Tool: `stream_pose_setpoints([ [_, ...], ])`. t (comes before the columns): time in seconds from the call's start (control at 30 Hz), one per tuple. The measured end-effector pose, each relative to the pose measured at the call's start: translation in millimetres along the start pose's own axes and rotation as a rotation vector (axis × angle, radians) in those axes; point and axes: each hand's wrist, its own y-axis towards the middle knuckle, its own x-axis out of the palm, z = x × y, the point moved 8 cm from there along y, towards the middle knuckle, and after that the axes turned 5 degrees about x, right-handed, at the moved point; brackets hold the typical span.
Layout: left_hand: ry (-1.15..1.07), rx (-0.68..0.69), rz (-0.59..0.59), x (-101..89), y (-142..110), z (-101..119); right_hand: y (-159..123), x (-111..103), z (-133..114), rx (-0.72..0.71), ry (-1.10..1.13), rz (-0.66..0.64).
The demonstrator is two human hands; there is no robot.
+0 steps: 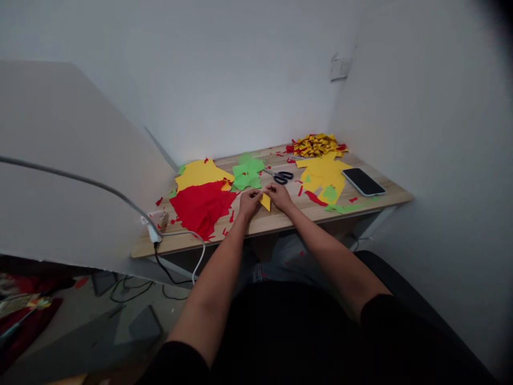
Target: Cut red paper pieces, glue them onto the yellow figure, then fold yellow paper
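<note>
A small yellow paper piece lies folded into a triangle on the wooden desk. My left hand and my right hand both pinch it from either side, fingers closed on its edges. Red paper sheets lie just left of my left hand. Green paper pieces lie behind my hands. Black-handled scissors rest beyond my right hand, untouched.
Yellow sheets lie at the back left, more yellow paper at the right. A heap of folded red-and-yellow pieces sits in the far corner. A phone lies by the right wall. A white cable crosses the desk's left edge.
</note>
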Motion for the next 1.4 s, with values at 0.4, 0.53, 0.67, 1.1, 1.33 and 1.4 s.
stream_pose_setpoints([
  [0.4, 0.031, -0.005, 0.053, -6.5, 1, -4, 4, -15, 9, 0.034, 0.015, 0.148],
  [0.53, 0.049, 0.023, 0.066, -8.3, 2, -4, 5, -19, 9, 0.020, 0.016, 0.170],
  [0.67, 0.051, 0.058, 0.045, -6.8, 4, -1, 6, -19, 8, -0.004, 0.013, 0.154],
  [1.1, 0.118, 0.148, -0.010, -4.7, 5, 1, -1, 0, 2, -0.052, -0.133, -0.016],
  [1.33, 0.118, 0.175, -0.049, 0.1, 6, 4, 0, -2, 3, -0.060, -0.193, -0.001],
  [1.4, 0.129, 0.176, -0.055, 0.3, 5, 4, 0, -1, 6, -0.054, -0.230, -0.006],
])
